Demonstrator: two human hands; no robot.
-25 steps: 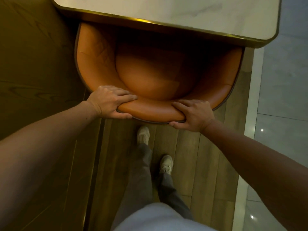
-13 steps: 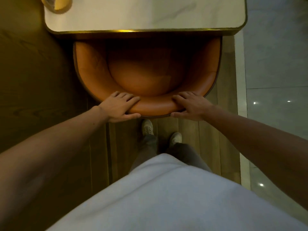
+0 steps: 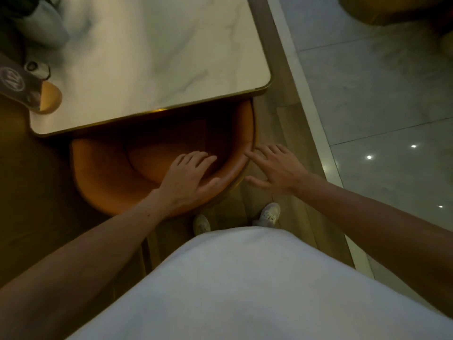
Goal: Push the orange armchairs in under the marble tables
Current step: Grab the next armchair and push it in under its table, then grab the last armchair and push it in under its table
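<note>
An orange armchair [image 3: 107, 177] stands with its seat tucked under the white marble table [image 3: 152, 57], which has a gold rim. Only the curved backrest and part of the seat show in front of the table edge. My left hand [image 3: 188, 177] lies flat over the top of the backrest, fingers spread, not gripping. My right hand [image 3: 274, 168] hovers open beside the chair's right end, with only its fingertips near the rim.
On the table's left side stand a dark menu card in an orange holder [image 3: 36, 92] and a pale object [image 3: 41, 23]. Another orange seat [image 3: 392, 8] shows at the top right. Wooden flooring under my shoes [image 3: 267, 214] borders glossy grey tiles [image 3: 380, 106] on the right.
Both hands have released their grip on the backrest; the right hand has come off to the right. The chair sits further under the table and the view has swung left.
</note>
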